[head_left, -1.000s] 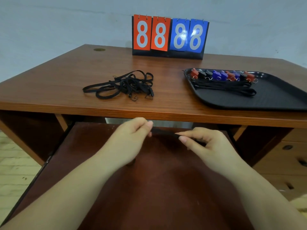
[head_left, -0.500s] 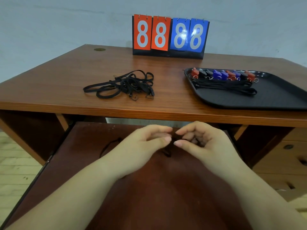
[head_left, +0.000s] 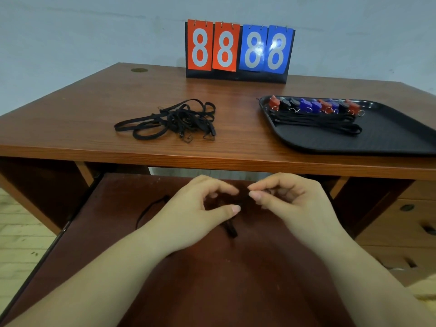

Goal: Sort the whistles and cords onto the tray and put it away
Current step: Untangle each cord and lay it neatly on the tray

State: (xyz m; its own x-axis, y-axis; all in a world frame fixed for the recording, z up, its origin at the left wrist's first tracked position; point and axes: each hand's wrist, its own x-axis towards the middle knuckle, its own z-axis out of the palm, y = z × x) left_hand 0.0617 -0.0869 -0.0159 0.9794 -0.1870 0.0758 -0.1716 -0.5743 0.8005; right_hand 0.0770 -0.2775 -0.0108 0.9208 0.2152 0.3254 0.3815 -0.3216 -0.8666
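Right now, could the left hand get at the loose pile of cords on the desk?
Probably yes: nothing stands between the left hand and the pile of cords, but it is pinching a cord with the right hand.

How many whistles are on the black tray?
9, in one row along the far edge of the tray: red, black, black, blue, blue, red, blue, black, red. Some overlap, so one may be hidden.

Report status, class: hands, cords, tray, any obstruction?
Left hand and right hand both pinching one black cord over the pull-out shelf. Tangled cords loose on desk; whistles lined on tray. Nothing blocking.
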